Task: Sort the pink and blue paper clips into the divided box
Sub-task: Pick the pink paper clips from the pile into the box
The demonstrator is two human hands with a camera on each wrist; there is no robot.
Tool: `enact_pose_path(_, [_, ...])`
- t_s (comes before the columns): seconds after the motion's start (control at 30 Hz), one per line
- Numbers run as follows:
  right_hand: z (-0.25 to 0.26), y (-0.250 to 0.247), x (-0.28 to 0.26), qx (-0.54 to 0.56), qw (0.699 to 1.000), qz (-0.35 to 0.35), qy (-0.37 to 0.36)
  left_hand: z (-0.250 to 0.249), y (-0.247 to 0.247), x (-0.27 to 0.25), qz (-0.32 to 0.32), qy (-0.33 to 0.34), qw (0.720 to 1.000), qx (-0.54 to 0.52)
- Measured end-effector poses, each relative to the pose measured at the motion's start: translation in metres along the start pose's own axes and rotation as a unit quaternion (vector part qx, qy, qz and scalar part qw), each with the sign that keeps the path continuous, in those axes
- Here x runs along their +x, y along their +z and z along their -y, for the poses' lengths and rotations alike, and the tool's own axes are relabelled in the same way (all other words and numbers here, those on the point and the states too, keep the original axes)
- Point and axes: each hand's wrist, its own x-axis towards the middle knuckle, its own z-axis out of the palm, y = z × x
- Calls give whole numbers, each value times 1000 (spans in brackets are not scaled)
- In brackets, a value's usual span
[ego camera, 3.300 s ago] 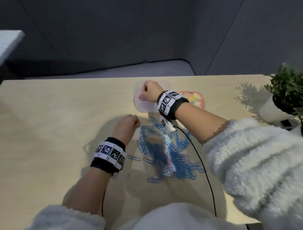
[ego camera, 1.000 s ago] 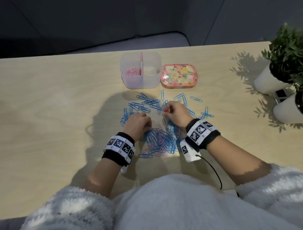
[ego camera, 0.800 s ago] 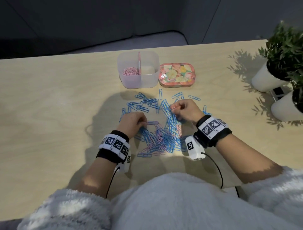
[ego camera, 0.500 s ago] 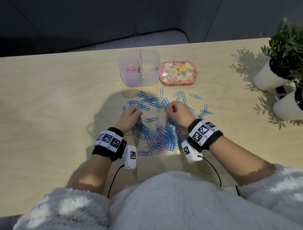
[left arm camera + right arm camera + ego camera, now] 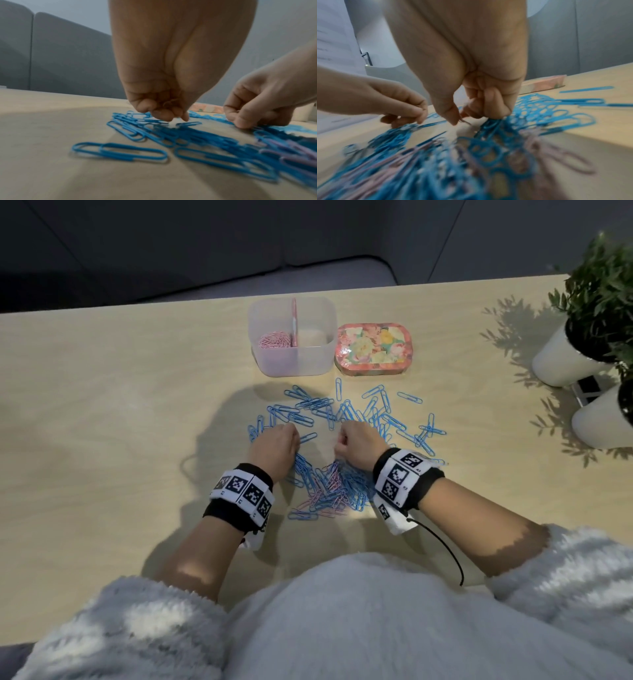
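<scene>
Your left hand (image 5: 274,446) & right hand (image 5: 358,445): fingers curled down into clip pile (image 5: 329,487), near side of divided box (image 5: 291,361). Can't tell if either pinches a clip. Pink clips (image 5: 274,340) in box's left half.

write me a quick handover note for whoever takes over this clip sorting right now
Left hand: fingers curled, apparently pinching pink clips; blurred.
Right hand: curled, pinching a clip at the pile's edge.
Divided box: pink paper clips in its left compartment; right looks empty.
Mixed pile lies on the table, blue paper clips scattered beyond it.
Left: remaining pinks, every blue.
</scene>
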Motion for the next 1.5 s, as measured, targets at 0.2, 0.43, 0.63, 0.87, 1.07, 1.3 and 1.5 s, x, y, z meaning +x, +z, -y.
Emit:
enact_pose_path(0.2, [-36,-31,-10,262,964,-38,-3,-32,15,-18,76,51,995,-26])
enact_pose_path(0.43, [-44,-33,-28,491,864,20,111,-34,12,-10,55,-18,997,-60])
enact_pose_path(0.63, [-28,-13,-26,346,935,44,60,-8,-7,-1,26,-67,990,-120])
enact_pose_path(0.87, [-3,11,-22,-24,992,25,-123,6,-2,-16,-7,-38,995,-95])
enact_pose_path(1.07, [-2,10,-16,-80,991,42,-102,17,-1,-27,11,-22,997,-68])
enact_pose_path(1.3, [-20,-22,-10,320,947,-34,8,12,1,-23,-14,-28,997,-69])
enact_pose_path(1.5, [-36,-30,-35,453,888,27,77,10,8,-12,-13,-28,998,-50])
